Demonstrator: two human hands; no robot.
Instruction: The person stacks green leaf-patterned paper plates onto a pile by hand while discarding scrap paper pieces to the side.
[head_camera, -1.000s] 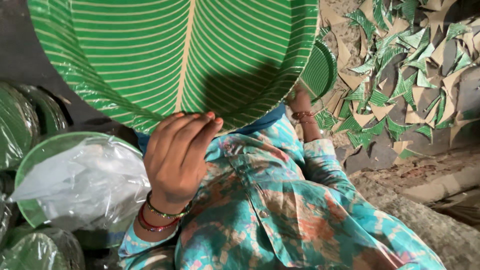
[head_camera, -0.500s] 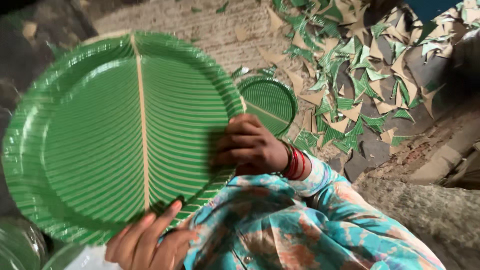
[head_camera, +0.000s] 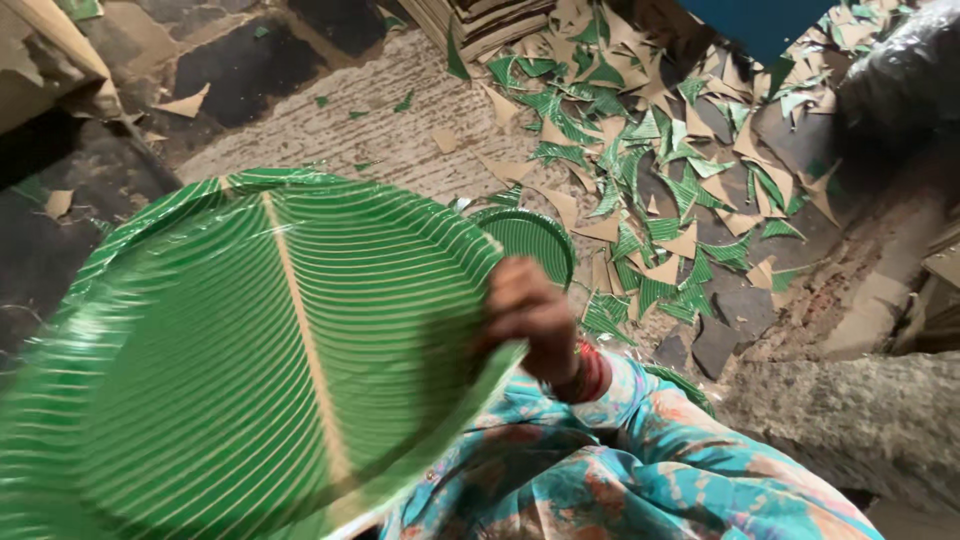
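Now the right hand (head_camera: 530, 312) is gripping the right rim of the big green plate (head_camera: 250, 370), which is filling more of the view than before; the left hand is no longer showing. Beyond lies a smaller plate (head_camera: 535, 238) among paper scraps (head_camera: 660, 190).

Right hand (head_camera: 528, 312) gripping the big green leaf-patterned plate (head_camera: 250, 360) by its rim.
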